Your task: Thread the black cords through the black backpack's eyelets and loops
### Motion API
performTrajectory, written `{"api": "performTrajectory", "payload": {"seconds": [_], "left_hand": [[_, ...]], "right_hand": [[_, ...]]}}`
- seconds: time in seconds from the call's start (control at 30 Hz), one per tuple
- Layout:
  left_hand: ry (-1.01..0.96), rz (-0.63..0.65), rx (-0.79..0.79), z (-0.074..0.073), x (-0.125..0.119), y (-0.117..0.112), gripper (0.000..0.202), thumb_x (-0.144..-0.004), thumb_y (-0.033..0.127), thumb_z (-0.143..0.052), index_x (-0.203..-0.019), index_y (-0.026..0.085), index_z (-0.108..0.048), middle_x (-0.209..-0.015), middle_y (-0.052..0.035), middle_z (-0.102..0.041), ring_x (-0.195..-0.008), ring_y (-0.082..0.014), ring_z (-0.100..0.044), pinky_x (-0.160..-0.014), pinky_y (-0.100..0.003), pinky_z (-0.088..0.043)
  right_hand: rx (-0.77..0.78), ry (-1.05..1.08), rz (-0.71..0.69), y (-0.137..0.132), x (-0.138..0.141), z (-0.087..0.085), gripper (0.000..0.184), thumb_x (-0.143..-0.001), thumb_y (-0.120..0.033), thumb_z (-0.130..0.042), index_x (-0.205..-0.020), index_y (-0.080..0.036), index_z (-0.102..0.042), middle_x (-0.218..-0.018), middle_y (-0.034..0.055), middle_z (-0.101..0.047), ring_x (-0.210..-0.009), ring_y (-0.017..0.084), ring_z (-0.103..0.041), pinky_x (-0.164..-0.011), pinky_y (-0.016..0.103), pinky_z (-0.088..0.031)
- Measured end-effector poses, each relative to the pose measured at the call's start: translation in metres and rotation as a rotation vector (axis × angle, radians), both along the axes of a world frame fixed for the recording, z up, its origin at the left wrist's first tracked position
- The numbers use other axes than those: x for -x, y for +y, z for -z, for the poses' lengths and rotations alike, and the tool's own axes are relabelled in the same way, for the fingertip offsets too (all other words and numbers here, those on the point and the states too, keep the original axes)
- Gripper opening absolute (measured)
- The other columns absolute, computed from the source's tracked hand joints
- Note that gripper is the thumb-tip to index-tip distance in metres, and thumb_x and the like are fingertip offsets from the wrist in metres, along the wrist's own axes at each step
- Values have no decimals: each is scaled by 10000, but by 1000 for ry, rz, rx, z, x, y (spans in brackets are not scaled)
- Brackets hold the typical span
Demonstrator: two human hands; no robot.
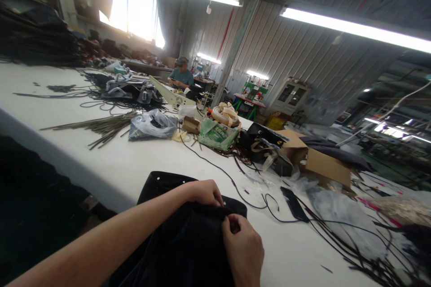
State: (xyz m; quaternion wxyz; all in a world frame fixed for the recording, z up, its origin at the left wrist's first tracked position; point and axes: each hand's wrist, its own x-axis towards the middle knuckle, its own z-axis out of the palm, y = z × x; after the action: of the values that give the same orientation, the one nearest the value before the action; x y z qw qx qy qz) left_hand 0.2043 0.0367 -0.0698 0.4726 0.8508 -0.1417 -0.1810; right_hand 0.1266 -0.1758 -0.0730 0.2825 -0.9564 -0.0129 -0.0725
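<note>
A black bag [188, 246], or a bag-like piece of soft black material, lies at the near edge of the white table. Small light dots, either holes or studs, run along its raised far rim. My left hand [206, 192] reaches across it with curled fingers closed on the edge of the material near one dot. On the right side, my right hand [243, 244] pinches the same edge between thumb and fingers. The two hands are a short distance apart. My left fingertips are partly hidden, and the dark folds hide the inside of the bag.
Along the white table [101, 166] lie a bundle of thin strips [104, 128], a clear plastic bag [153, 125], a green package [218, 134], an open cardboard box [326, 166] and a black phone [294, 204]. Loose black cords [218, 168] cross the right side. A person [182, 74] sits beyond.
</note>
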Motion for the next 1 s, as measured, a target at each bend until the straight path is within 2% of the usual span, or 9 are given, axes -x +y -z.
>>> {"api": "performTrajectory", "payload": {"seconds": [0.27, 0.5, 0.6, 0.73, 0.83, 0.9, 1.0], "left_hand": [[7, -46, 21, 3, 1, -1, 289, -825, 198, -781, -1081, 218, -913, -904, -13, -848, -826, -189, -717, -786, -260, -528], [18, -56, 3, 1, 3, -1, 259, -841, 160, -788, -1063, 221, -907, -915, -11, -849, -869, -196, -731, -816, -278, -533], [60, -71, -20, 0, 4, -2, 225, -876, 146, -802, -1084, 194, -873, -915, -16, -833, -851, -193, -741, -833, -307, -577], [144, -112, -95, -2, -2, -11, 148, -947, 237, -853, -1063, 156, -812, -927, -24, -795, -885, -213, -758, -884, -384, -637], [207, -145, -153, -6, -4, -18, 123, -961, 233, -863, -1012, 150, -788, -932, -17, -772, -881, -209, -750, -864, -382, -648], [228, -175, -175, -10, 3, -20, 116, -968, 229, -859, -987, 149, -777, -905, 0, -751, -828, -189, -730, -809, -351, -642], [188, -201, -181, -25, 20, -27, 167, -1012, 285, -821, -961, 140, -756, -839, 19, -709, -717, -154, -680, -702, -299, -611]], "right_hand": [[68, -24, -4, 5, 0, -4, 217, -947, -464, -644, -890, -329, -804, -908, 41, -844, -876, 306, -777, -714, 369, -461], [-46, -12, -127, 7, -4, 0, 272, -968, -481, -608, -919, -313, -817, -920, 37, -838, -852, 263, -761, -732, 354, -480], [-56, -9, -131, 7, -5, 2, 310, -994, -502, -573, -1006, -330, -832, -1000, 36, -846, -903, 266, -763, -742, 352, -484], [-21, 15, -70, 6, -4, 1, 291, -1002, -507, -583, -1001, -354, -831, -1010, 24, -851, -923, 276, -769, -724, 347, -472], [-3, 14, -75, 7, -5, 2, 277, -1015, -488, -584, -1001, -355, -827, -1008, 19, -851, -935, 277, -775, -724, 342, -475], [-3, -8, -87, 10, -4, 7, 281, -1030, -454, -569, -1005, -336, -822, -1014, 31, -849, -946, 276, -778, -744, 344, -494], [-28, -77, -99, 15, -1, 12, 277, -1036, -360, -551, -1004, -300, -819, -1010, 49, -843, -949, 265, -788, -786, 345, -546]]}}
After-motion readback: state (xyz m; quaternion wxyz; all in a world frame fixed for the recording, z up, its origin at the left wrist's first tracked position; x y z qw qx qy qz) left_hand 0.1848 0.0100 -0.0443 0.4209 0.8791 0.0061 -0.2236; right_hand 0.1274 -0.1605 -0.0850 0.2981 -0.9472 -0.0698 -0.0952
